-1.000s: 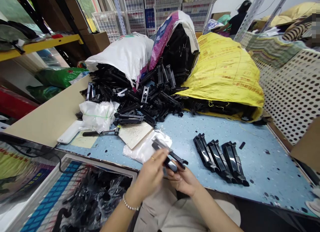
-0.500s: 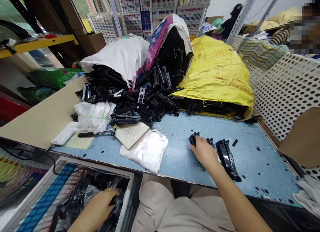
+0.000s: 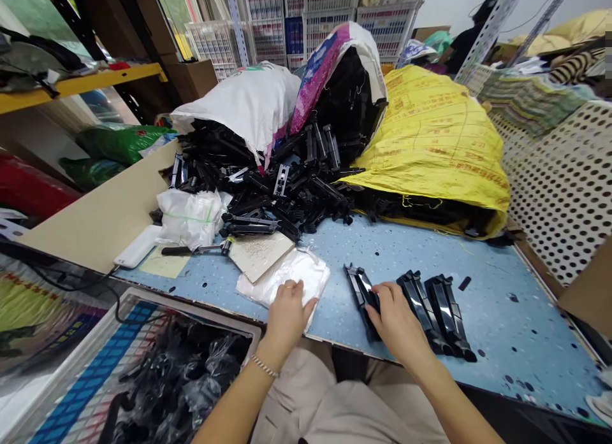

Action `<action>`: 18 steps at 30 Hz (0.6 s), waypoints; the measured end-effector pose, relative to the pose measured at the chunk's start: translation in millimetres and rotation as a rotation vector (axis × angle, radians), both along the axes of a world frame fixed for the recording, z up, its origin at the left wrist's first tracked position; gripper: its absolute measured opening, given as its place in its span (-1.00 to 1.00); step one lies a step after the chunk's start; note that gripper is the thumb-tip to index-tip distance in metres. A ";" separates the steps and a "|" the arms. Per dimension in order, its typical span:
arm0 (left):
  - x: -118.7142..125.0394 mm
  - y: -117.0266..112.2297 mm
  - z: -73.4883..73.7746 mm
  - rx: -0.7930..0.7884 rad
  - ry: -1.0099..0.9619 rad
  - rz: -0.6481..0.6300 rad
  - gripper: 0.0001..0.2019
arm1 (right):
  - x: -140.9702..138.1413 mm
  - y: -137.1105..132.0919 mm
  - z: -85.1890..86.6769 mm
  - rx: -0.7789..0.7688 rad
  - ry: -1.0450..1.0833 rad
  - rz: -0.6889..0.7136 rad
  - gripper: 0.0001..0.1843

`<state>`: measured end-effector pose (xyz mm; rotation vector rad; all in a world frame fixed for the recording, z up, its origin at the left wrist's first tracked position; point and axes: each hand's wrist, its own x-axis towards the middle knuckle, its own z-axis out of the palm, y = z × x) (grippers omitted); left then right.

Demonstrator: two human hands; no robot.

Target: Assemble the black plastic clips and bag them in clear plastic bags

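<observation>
My left hand [image 3: 287, 311] lies on a stack of clear plastic bags [image 3: 306, 272] at the near edge of the blue table [image 3: 502, 316], fingers laid flat on the top bag. My right hand [image 3: 396, 320] is closed over a long black plastic part [image 3: 359, 288], which lies a little to the left of two similar black parts [image 3: 437, 307] set side by side. A bracelet is on my left wrist.
A big heap of black plastic parts [image 3: 282, 183] spills from white and pink sacks at the back. A yellow sack [image 3: 435, 144] lies at the right. A crate of bagged black parts [image 3: 186, 374] stands below the table's near-left edge. A screwdriver [image 3: 196, 249] and a white device [image 3: 136, 245] lie at the left.
My left hand has come up out of the crate and onto the clear bags. My right hand has drawn one black part leftward, away from the other two.
</observation>
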<state>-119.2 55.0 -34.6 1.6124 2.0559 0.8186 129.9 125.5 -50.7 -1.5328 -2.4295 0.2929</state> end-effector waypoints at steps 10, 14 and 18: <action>-33.7 36.5 -14.5 -0.002 -0.271 0.034 -0.75 | -4.8 2.8 2.8 -0.881 1.024 -0.167 -0.67; -35.1 36.2 -16.4 0.011 -0.385 0.064 -0.86 | -65.5 2.2 9.6 -1.180 1.551 -0.254 -0.65; -30.0 33.8 -17.2 0.075 -0.468 0.117 -0.89 | -116.1 6.5 3.7 -1.223 1.753 -0.241 -0.64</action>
